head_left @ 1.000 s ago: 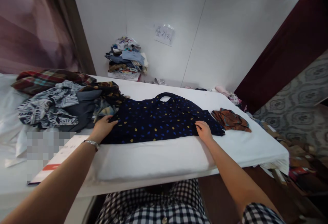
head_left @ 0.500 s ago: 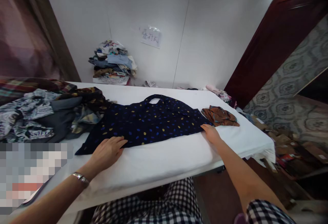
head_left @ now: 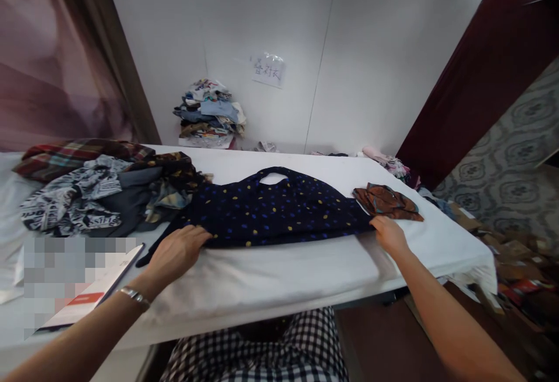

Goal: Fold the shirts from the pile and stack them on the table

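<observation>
A navy shirt (head_left: 266,213) patterned with blue and yellow spots lies spread across the white table. Its collar opening points to the far side. My left hand (head_left: 181,248), with a silver bracelet on the wrist, grips the near edge toward the left. At the near right corner, my right hand (head_left: 389,235) pinches the cloth. Between the two hands the near edge looks drawn straight and slightly raised. A folded brown patterned garment (head_left: 388,201) rests just beyond my right hand.
Loose clothes (head_left: 113,190) are heaped at the left of the white-covered table (head_left: 279,277). A tall clothes stack (head_left: 209,111) stands by the wall under a paper sign (head_left: 268,70). A flat white item (head_left: 87,297), partly blurred, lies near my left forearm. Cardboard boxes (head_left: 515,248) sit at the right.
My fingers have closed on the shirt's near edge, which is now pulled straighter and slightly lifted. The view has shifted a little to the left.
</observation>
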A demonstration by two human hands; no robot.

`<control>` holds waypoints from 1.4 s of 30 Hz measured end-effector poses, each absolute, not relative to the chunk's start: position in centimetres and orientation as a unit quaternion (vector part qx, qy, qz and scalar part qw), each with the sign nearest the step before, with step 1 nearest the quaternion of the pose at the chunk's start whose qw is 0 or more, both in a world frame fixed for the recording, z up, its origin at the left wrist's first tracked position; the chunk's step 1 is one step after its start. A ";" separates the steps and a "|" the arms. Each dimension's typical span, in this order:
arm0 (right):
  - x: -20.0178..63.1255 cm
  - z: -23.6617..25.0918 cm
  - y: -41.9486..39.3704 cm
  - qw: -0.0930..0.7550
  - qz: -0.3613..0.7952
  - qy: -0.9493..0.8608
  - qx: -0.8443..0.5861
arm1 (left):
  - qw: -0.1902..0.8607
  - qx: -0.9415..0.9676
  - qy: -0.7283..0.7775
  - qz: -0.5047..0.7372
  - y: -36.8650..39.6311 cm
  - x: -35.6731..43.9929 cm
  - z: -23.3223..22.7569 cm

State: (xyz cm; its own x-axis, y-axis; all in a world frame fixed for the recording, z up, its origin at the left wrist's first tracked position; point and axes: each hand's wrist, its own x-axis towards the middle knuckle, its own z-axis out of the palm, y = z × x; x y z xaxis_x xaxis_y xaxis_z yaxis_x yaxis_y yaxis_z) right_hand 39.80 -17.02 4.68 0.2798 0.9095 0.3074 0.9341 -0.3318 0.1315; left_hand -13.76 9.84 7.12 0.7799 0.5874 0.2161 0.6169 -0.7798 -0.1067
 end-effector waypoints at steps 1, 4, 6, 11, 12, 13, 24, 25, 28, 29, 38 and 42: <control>39.7 4.0 -18.0 0.038 -0.160 -0.581 -0.797 | 0.071 -0.946 -0.307 -0.079 9.4 -14.0 6.7; 39.3 1.8 -20.1 0.049 -0.126 -0.583 -0.801 | 0.039 -0.951 -0.297 -0.076 8.3 -14.4 5.3; 39.2 0.9 -20.7 0.069 -0.103 -0.573 -0.810 | 0.025 -0.948 -0.307 -0.082 8.0 -14.4 5.0; 39.2 2.4 -20.1 0.124 -0.009 -0.549 -0.827 | -0.084 -0.929 -0.355 -0.065 8.8 -14.3 6.6; 39.0 3.1 -19.5 0.140 -0.001 -0.552 -0.822 | -0.108 -0.920 -0.369 -0.070 9.2 -14.1 7.1; 38.5 3.8 -18.7 0.160 0.001 -0.559 -0.814 | -0.126 -0.913 -0.380 -0.082 9.6 -13.8 7.5; 29.7 1.4 -6.7 0.146 -0.001 -0.623 -0.769 | -0.064 -0.874 -0.469 -0.111 19.4 -6.1 8.9; 29.6 0.7 -6.6 0.119 0.001 -0.613 -0.781 | -0.059 -0.870 -0.478 -0.109 20.4 -5.4 9.0; 29.8 -0.4 -6.9 0.083 0.006 -0.600 -0.796 | -0.051 -0.858 -0.500 -0.105 23.1 -3.2 9.0; 29.9 -0.6 -7.0 0.081 0.005 -0.601 -0.795 | -0.051 -0.854 -0.508 -0.102 24.0 -2.4 8.9; 29.8 -0.5 -7.4 0.107 -0.005 -0.609 -0.786 | -0.085 -0.806 -0.583 -0.050 29.2 2.8 6.9; 29.6 -0.3 -7.5 0.105 -0.004 -0.602 -0.791 | -0.094 -0.807 -0.580 -0.059 31.2 4.0 7.8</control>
